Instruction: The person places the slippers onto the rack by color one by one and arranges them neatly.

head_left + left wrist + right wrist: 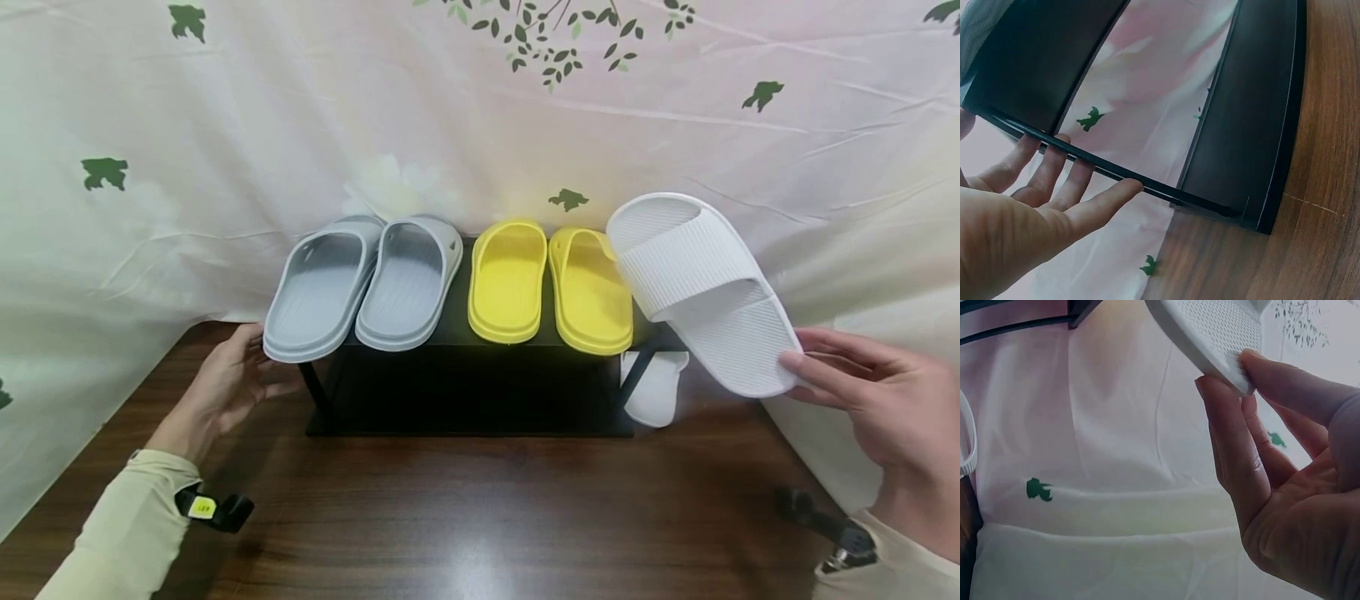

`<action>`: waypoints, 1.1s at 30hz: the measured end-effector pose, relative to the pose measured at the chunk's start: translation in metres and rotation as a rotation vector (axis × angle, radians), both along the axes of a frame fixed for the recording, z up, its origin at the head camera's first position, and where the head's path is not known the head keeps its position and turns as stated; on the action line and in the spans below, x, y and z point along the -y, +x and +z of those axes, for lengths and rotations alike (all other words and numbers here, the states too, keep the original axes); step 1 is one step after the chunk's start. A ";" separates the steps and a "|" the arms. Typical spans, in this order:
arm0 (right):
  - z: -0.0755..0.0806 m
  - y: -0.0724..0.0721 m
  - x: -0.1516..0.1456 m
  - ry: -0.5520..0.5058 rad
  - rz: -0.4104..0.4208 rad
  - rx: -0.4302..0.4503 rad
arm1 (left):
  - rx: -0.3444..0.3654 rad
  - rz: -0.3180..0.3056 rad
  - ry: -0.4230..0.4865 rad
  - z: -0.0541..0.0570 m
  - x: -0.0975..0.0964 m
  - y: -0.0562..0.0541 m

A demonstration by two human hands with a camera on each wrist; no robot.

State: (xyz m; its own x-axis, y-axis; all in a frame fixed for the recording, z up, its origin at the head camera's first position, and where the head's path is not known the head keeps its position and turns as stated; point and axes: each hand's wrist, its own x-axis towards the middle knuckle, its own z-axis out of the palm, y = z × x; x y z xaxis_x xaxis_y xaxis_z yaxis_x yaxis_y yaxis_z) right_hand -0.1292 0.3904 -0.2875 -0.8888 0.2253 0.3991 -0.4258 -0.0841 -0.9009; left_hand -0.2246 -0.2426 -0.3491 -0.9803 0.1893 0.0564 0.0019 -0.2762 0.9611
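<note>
In the head view my right hand [892, 400] pinches one end of a white slide slipper [731, 325] between thumb and fingers. The slipper is tilted, its strap end up by the right end of the black shoe rack [450, 325]. The right wrist view shows the thumb on the textured sole and fingers under its edge. My left hand [1041, 212] has its fingertips at the rack's side bar. On the top shelf stand two grey clogs [313, 292] [405, 287] and two yellow clogs [507, 287] [596, 300].
Another white slipper [656, 392] lies low at the rack's right end, partly behind a leg. The rack stands on a dark wooden tabletop [480, 517]. A pale cloth [262, 125] with leaf prints hangs behind and at the sides.
</note>
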 end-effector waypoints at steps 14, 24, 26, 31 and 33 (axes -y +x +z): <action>0.014 0.005 0.029 0.226 -0.049 0.032 | 0.002 -0.011 0.000 0.000 0.001 -0.002; 0.012 0.009 0.045 0.444 0.047 -0.013 | 0.007 0.007 0.008 0.000 0.000 -0.002; 0.013 0.009 0.047 0.475 0.064 -0.014 | 0.012 0.012 0.012 0.000 0.000 -0.002; 0.014 0.011 0.052 0.543 0.077 0.005 | 0.016 0.019 0.010 -0.001 0.000 -0.001; 0.014 0.010 0.054 0.585 0.077 0.016 | 0.015 0.019 0.002 -0.001 0.000 -0.001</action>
State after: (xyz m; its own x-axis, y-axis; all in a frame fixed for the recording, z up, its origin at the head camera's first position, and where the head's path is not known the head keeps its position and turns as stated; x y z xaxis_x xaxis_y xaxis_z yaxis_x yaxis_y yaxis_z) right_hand -0.1188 0.3362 -0.2739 -0.9010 -0.0932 0.4237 -0.4237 0.3987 -0.8133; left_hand -0.2252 -0.2429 -0.3501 -0.9845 0.1703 0.0415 -0.0076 -0.2782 0.9605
